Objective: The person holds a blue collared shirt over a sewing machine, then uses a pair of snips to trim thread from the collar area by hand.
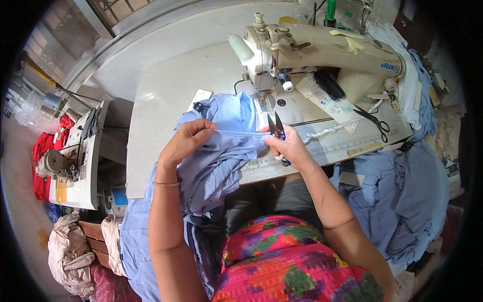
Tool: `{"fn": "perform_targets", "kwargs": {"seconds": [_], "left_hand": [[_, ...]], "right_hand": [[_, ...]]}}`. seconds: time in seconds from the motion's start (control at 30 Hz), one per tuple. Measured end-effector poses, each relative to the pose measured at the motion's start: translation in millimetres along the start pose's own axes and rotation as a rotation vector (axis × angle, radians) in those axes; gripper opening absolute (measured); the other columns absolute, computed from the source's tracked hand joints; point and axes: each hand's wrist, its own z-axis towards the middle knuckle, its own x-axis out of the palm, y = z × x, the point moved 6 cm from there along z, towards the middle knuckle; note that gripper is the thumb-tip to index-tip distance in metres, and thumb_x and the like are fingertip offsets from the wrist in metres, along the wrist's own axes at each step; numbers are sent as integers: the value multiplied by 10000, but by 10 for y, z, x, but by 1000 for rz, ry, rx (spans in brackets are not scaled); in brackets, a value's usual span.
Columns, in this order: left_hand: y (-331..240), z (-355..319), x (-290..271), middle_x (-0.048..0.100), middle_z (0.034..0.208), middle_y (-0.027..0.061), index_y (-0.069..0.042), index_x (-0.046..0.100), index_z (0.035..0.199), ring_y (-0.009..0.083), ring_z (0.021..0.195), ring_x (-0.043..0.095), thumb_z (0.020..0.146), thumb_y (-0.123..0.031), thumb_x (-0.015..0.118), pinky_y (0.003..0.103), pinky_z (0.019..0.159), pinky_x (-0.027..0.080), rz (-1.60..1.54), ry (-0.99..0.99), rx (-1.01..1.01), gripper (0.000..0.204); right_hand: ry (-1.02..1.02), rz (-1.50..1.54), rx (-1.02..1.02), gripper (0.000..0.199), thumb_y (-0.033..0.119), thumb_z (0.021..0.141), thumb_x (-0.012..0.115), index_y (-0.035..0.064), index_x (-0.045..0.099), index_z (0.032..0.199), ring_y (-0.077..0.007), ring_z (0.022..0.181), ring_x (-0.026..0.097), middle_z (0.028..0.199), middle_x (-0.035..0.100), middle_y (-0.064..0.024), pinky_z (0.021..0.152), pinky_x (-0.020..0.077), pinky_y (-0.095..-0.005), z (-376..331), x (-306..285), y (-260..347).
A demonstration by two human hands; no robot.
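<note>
A light blue garment (214,161) lies bunched on the sewing table and hangs over its front edge. My left hand (191,138) pinches one end of a narrow folded edge of it. The edge runs taut across to my right hand (289,146), whose thumb and fingers grip its other end. That same hand also holds small thread snips (276,126), blades pointing up and away from me, with a blue part at the handle. Just beyond the cloth stands the needle area of a cream sewing machine (322,48).
Black-handled scissors (375,123) lie on the table's right side, near a twisted white cord (329,130) and a black object (329,85). Blue garments (397,196) are heaped at the right. Another machine (60,163) stands at the left beside red cloth (44,151).
</note>
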Motion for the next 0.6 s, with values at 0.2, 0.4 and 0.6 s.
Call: {"fn": "perform_targets", "kwargs": {"seconds": [0.2, 0.4, 0.6], "left_hand": [[-51, -17, -68, 565, 846, -48, -29, 629, 963, 51, 798, 465, 898, -169, 533, 197, 731, 371, 30, 14, 35, 182], [-104, -8, -48, 587, 914, -8, -29, 622, 966, 87, 884, 497, 912, -192, 514, 218, 819, 371, -18, 25, 71, 203], [-172, 22, -51, 599, 927, 14, -23, 618, 974, 97, 875, 515, 909, -210, 530, 224, 814, 387, -25, 52, 111, 217]], "right_hand": [[-23, 0, -4, 164, 83, 818, 595, 33, 579, 974, -31, 477, 392, 586, 448, 45, 443, 302, -191, -2, -23, -22], [4, 31, -10, 157, 92, 816, 601, 46, 574, 964, -31, 485, 416, 628, 479, 38, 442, 329, -188, 8, -44, -43], [-61, 109, -50, 162, 83, 806, 602, 34, 570, 957, -34, 487, 420, 627, 471, 36, 435, 327, -186, 21, -142, -78]]}}
